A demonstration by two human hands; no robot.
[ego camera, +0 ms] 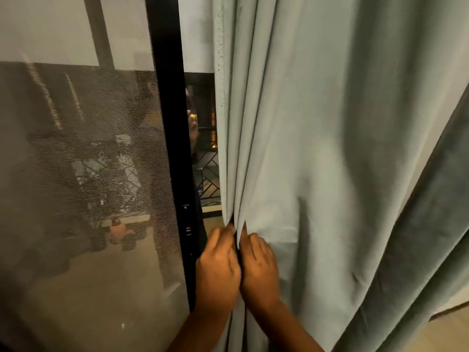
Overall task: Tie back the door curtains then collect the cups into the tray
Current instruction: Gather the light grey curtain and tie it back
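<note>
Head view: both forearms rise from the bottom edge, close together, backs of the hands toward the camera. The left hand (218,269) and right hand (258,265) sit side by side, touching or nearly so, at the left edge of the curtain (330,148). Each grip is narrow and holds cloth: the fingers of both hands curl into the gathered folds, fingertips tucked between pleats, with a bunched pleat running down between the two hands. The curtain, pale grey-green, hangs in long folds and fills the right half of the scene; its hemmed edge runs up from just above the hands. A second dark-backed fold (418,250) slants down at far right. Left of the hands stands a black door frame (170,123), and left of that a mesh screen (83,161) with blurred shapes behind it. A narrow strip of glass (203,148) shows between frame and curtain.
</note>
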